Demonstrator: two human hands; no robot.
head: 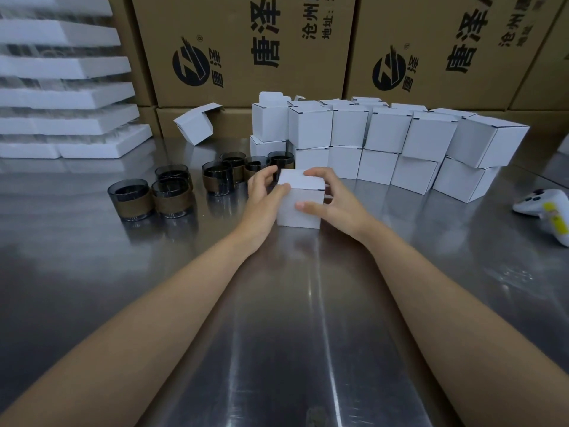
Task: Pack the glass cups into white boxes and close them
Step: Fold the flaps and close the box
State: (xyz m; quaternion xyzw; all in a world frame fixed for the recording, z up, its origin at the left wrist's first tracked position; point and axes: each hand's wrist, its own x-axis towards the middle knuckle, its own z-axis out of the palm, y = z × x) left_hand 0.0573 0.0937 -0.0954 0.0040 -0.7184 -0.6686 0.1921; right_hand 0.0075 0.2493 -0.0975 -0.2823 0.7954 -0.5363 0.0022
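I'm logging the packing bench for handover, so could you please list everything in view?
Small closed white cardboard box: one, white, mid-table, held between both hands.
Stacked white cardboard boxes: at least twelve, white, two tiers behind it.
Open white cardboard box: one, white, tilted, back left by the cartons.
Dark glass cups with brown bands: seven visible, smoky grey, left of the held box.
White foam trays: one stack, white, far left.
Brown printed cardboard cartons: several, brown, along the back.
White handheld controller: one, white with yellow label, right edge.
Steel table: one, silver, under everything.
Left hand: one, grip on the box's left side.
Right hand: one, grip on its right side.
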